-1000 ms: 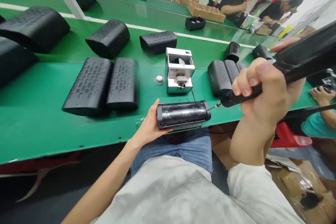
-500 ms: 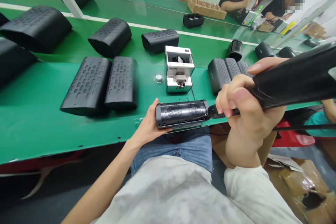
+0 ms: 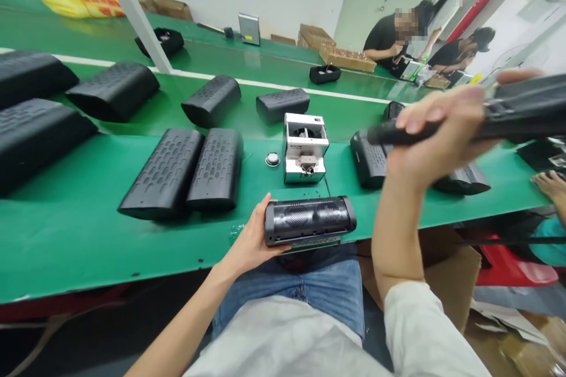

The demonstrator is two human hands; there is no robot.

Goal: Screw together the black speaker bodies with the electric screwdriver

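Observation:
My left hand grips the left end of a black speaker unit with two perforated round grilles, held at the front edge of the green table. My right hand is closed around a black electric screwdriver, raised above the table to the right and blurred by motion. Its tip points left and is apart from the unit. Behind the speaker unit stands a white and silver screw feeder. Beside the feeder lies a small round silver part.
Several black textured housings stand to the left and more lie along the back. Another black housing is partly behind my right hand. Two people work at the far right. Another person's hand is at the right edge.
My right hand has lifted the electric screwdriver away from the speaker unit's right end, up and to the right. My left hand keeps its hold. The camera view has tilted up.

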